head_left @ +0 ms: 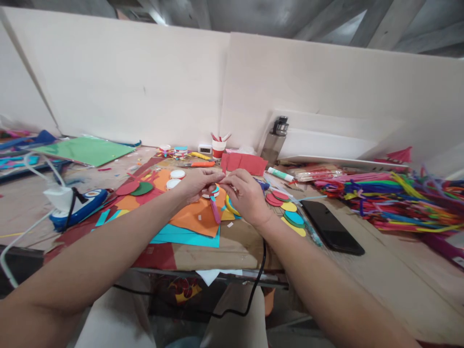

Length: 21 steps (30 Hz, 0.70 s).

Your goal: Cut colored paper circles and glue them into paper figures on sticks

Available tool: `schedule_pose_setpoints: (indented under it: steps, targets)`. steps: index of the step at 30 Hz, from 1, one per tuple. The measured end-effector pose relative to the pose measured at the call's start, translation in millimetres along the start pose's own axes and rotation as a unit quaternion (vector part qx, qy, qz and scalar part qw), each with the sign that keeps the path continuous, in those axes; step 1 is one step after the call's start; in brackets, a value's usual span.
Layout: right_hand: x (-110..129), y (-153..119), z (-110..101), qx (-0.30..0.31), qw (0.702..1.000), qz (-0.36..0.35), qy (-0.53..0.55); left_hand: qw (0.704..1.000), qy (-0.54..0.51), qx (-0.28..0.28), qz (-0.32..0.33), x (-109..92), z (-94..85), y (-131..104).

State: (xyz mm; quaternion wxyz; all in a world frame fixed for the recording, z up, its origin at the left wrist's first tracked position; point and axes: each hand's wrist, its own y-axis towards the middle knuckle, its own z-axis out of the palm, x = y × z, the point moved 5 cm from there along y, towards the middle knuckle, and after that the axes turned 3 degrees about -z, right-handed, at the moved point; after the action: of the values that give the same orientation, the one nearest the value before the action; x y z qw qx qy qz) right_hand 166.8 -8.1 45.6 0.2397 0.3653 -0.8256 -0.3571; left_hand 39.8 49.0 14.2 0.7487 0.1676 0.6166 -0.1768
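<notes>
My left hand and my right hand meet fingertip to fingertip over the middle of the table. Both have their fingers pinched, on something too small to make out. Just below them lie a small blue and white round piece and a pink strip on orange paper. Beside my right hand is a yellow ring, partly hidden by the hand. Two white-topped round pieces rest close to my left wrist. Red paper lies behind my right hand.
A black phone and coloured paper discs lie right. Pipe cleaners are heaped farther right. A bottle and glue stick stand and lie behind. On the left is a blue power strip. A black cable hangs over the front edge.
</notes>
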Motion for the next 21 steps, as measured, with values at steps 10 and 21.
schedule_pose_setpoints:
  steps: [10,21]
  targets:
    - [-15.2,-0.7,-0.9,-0.057,0.981,0.149,0.109,0.997,0.058,-0.044,0.027,-4.1,-1.1,-2.2]
    - [-26.6,-1.8,2.5,-0.114,0.915,0.302,0.242,0.994,0.104,-0.024,0.028,-1.3,1.6,-3.2]
